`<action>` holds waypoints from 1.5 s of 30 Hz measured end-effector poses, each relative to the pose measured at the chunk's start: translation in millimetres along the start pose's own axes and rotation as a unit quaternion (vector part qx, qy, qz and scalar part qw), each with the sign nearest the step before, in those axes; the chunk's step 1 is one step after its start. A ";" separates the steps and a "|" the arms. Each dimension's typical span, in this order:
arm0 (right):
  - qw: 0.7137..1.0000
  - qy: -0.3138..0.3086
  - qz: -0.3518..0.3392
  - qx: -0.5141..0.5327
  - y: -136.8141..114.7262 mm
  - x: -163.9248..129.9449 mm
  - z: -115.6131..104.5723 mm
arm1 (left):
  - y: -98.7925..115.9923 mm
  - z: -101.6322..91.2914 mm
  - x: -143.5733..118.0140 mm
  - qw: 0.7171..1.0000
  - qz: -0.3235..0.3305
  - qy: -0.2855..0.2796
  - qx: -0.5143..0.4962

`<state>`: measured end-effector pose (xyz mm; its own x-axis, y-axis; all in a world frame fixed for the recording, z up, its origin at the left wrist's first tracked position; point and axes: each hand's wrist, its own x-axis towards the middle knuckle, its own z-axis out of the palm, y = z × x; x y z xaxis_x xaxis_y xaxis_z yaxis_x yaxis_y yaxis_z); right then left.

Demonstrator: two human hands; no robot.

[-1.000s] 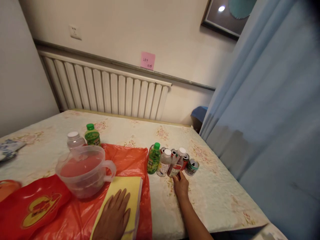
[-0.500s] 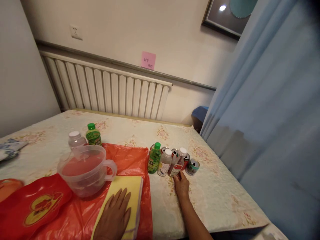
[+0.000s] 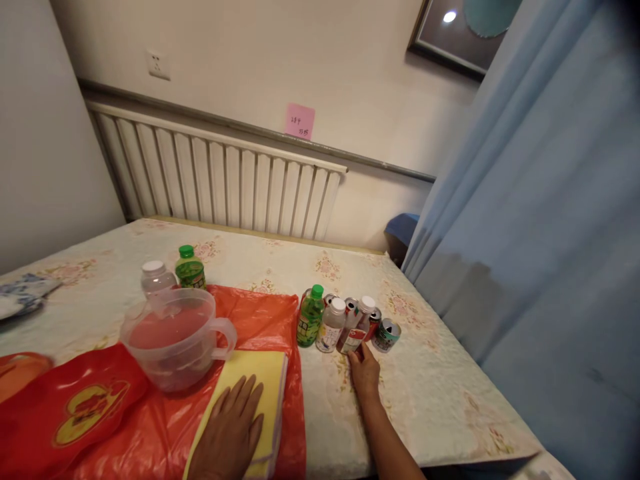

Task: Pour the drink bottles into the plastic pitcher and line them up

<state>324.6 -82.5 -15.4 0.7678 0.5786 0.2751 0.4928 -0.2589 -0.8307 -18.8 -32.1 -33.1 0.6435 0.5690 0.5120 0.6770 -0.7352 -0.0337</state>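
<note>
Right hand [image 3: 365,373]: fingers at the base of a clear bottle [image 3: 356,332], can't tell if closed on it. Bottle: white cap, red-and-white label, smooth, rounded. Left hand [image 3: 230,427]: spread flat, gripping nothing; folded yellow cloth [image 3: 273,379], rectangular, directly under palm.

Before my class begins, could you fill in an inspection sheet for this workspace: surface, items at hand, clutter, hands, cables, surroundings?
Surface: floral tablecloth, partly covered by a red plastic sheet.
Items at hand: folded yellow cloth; white-capped bottle with red-and-white label.
Clutter: clear jug, red tray, two green-capped bottles, two more white-capped bottles, cans.
Left hand: flat on the yellow cloth.
Right hand: fingers at the labelled bottle's lower part; grip unclear.
Cables: nothing seen.
Surroundings: radiator, wall socket, pink note, blue curtain.
</note>
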 end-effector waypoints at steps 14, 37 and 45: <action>1.000 -0.002 0.003 -0.011 2.8 -0.2 1.0 | -0.1 -1.6 -0.2 1.000 -0.002 -0.002 -0.004; 1.000 -0.001 0.006 0.008 -1.0 -3.3 -2.2 | 1.1 -8.5 1.1 0.999 0.009 -0.007 0.030; 1.000 -0.008 0.016 -0.003 1.3 -4.2 -2.7 | 2.5 -11.8 0.2 1.000 -0.006 -0.019 0.015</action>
<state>323.1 -87.3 -16.3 0.7768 0.5819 0.2405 0.4699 -0.2815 -0.8366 -21.2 -38.2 -23.0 0.6475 0.5919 0.4800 0.6951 -0.7169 -0.0537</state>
